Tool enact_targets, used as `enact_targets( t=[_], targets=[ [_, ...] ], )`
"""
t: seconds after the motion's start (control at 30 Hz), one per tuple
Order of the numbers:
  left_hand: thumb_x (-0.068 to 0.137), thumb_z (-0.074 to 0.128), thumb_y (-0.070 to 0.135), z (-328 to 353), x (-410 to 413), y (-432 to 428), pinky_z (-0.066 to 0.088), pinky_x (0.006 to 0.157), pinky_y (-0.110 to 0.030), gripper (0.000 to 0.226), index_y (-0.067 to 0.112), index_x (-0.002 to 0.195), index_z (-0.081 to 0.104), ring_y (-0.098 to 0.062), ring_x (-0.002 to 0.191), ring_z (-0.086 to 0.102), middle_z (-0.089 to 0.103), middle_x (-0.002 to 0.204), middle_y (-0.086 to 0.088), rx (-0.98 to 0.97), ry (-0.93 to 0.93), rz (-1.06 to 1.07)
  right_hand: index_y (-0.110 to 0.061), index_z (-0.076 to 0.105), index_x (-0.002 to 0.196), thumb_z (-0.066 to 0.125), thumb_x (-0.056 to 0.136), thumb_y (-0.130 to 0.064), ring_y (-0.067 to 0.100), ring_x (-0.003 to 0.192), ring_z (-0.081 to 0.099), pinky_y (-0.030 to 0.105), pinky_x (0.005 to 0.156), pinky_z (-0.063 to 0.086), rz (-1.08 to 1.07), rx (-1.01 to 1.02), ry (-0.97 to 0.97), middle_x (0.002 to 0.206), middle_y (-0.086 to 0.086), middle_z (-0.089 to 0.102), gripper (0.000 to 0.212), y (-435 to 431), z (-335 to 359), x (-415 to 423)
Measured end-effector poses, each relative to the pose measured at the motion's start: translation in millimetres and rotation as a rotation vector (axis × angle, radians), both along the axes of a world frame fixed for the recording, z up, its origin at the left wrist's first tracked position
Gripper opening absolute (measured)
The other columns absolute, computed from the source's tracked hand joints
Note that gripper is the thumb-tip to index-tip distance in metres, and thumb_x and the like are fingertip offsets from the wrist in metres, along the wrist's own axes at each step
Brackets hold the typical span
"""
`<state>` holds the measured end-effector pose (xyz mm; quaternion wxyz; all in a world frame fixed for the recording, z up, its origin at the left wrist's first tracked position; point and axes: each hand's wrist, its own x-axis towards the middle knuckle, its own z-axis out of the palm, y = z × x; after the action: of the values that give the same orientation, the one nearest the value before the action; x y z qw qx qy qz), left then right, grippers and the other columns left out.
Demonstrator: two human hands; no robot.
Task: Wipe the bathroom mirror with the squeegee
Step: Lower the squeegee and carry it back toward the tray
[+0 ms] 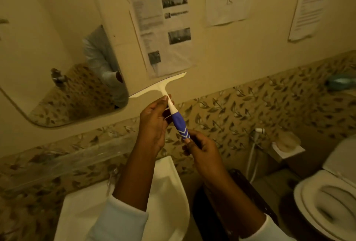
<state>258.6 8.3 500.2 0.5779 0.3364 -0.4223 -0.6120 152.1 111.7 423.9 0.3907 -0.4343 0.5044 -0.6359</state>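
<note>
A squeegee (169, 103) with a white T-shaped blade and a blue handle with white chevrons is held up in front of the wall, to the right of the mirror (48, 57). My left hand (154, 125) grips the white neck just below the blade, thumb on top. My right hand (202, 154) pinches the blue handle's lower end. The blade's left tip lies just right of the mirror's lower right corner, not on the glass. The mirror reflects a sleeve and a door knob.
A white washbasin (167, 192) sits below my forearms, with a glass shelf (63, 161) above it on the leaf-patterned tiles. Printed papers (163, 28) hang on the wall. A toilet (327, 202) stands at the right, a hose (252, 156) and soap dish (287, 144) beside it.
</note>
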Motion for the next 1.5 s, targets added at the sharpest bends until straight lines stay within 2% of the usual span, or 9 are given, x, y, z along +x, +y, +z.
enact_targets(
  t=[0.17, 0.33, 0.5, 0.6, 0.87, 1.03, 1.13, 1.3, 1.5],
  targets=[
    [0.096, 0.066, 0.012, -45, -52, -8, 0.062, 0.062, -0.032, 0.009, 0.009, 0.095, 0.074, -0.015, 0.068, 0.073, 0.077, 0.076, -0.003, 0.123, -0.047, -0.062, -0.029, 0.072, 0.12, 0.062, 0.104, -0.016, 0.003, 0.07, 0.066, 0.017, 0.062, 0.053, -0.096, 0.127, -0.064, 0.081, -0.006, 0.073, 0.023, 15, -38, -38],
    [0.095, 0.069, 0.013, -107, -103, -13, 0.06, 0.059, -0.029, 0.008, 0.007, 0.093, 0.074, -0.015, 0.066, 0.074, 0.077, 0.075, -0.005, 0.276, -0.111, -0.125, -0.025, 0.075, 0.117, 0.062, 0.104, -0.017, 0.014, 0.072, 0.066, 0.031, 0.065, 0.055, -0.157, 0.239, -0.156, 0.08, -0.002, 0.074, 0.02, 31, -84, -73],
    [0.095, 0.069, 0.012, -184, -152, -9, 0.064, 0.075, -0.039, 0.008, 0.006, 0.099, 0.073, -0.018, 0.076, 0.076, 0.078, 0.085, -0.009, 0.438, -0.185, -0.218, -0.035, 0.076, 0.11, 0.064, 0.103, -0.017, 0.003, 0.07, 0.069, 0.016, 0.06, 0.053, -0.283, 0.351, -0.059, 0.083, -0.01, 0.076, 0.023, 50, -141, -115],
    [0.096, 0.068, 0.012, -231, -183, -4, 0.064, 0.066, -0.033, 0.008, 0.005, 0.097, 0.072, -0.016, 0.071, 0.075, 0.077, 0.081, -0.008, 0.534, -0.232, -0.246, -0.038, 0.073, 0.111, 0.066, 0.102, -0.017, 0.003, 0.085, 0.073, 0.016, 0.066, 0.056, -0.339, 0.415, 0.005, 0.094, -0.021, 0.076, 0.024, 60, -179, -141],
    [0.098, 0.066, 0.017, -364, -249, -4, 0.061, 0.063, -0.031, 0.014, 0.005, 0.103, 0.072, -0.016, 0.074, 0.075, 0.078, 0.086, -0.008, 0.69, -0.347, -0.287, -0.022, 0.074, 0.124, 0.061, 0.104, -0.013, 0.002, 0.096, 0.07, 0.006, 0.073, 0.049, -0.373, 0.606, 0.12, 0.109, -0.011, 0.074, 0.025, 62, -288, -196],
    [0.094, 0.073, 0.021, -454, -271, -12, 0.064, 0.073, -0.041, 0.005, 0.017, 0.091, 0.074, -0.027, 0.085, 0.075, 0.077, 0.095, -0.011, 0.795, -0.482, -0.193, -0.009, 0.067, 0.135, 0.058, 0.106, -0.014, 0.029, 0.115, 0.067, 0.033, 0.096, 0.051, -0.301, 0.787, 0.327, 0.128, 0.011, 0.07, 0.031, 44, -379, -219],
    [0.097, 0.069, 0.019, -499, -278, -17, 0.062, 0.066, -0.037, 0.006, 0.014, 0.098, 0.072, -0.024, 0.085, 0.073, 0.074, 0.094, -0.008, 0.871, -0.488, -0.196, -0.006, 0.064, 0.138, 0.055, 0.105, -0.008, 0.034, 0.124, 0.061, 0.047, 0.111, 0.047, -0.265, 0.844, 0.443, 0.137, 0.017, 0.065, 0.035, 33, -430, -227],
    [0.098, 0.066, 0.015, -558, -282, -26, 0.06, 0.091, -0.049, 0.014, 0.006, 0.109, 0.067, -0.035, 0.106, 0.07, 0.071, 0.113, -0.016, 0.973, -0.492, -0.188, 0.002, 0.072, 0.118, 0.059, 0.101, -0.004, 0.039, 0.102, 0.068, 0.045, 0.096, 0.053, -0.193, 0.924, 0.555, 0.11, 0.023, 0.072, 0.022, 21, -500, -234],
    [0.099, 0.066, 0.014, -602, -289, -39, 0.059, 0.089, -0.049, 0.029, 0.001, 0.125, 0.064, -0.037, 0.11, 0.068, 0.069, 0.118, -0.018, 0.998, -0.51, -0.159, 0.001, 0.07, 0.123, 0.057, 0.101, -0.005, 0.037, 0.107, 0.065, 0.04, 0.095, 0.048, -0.1, 0.979, 0.661, 0.117, 0.022, 0.069, 0.026, 6, -546, -240]
  ],
)
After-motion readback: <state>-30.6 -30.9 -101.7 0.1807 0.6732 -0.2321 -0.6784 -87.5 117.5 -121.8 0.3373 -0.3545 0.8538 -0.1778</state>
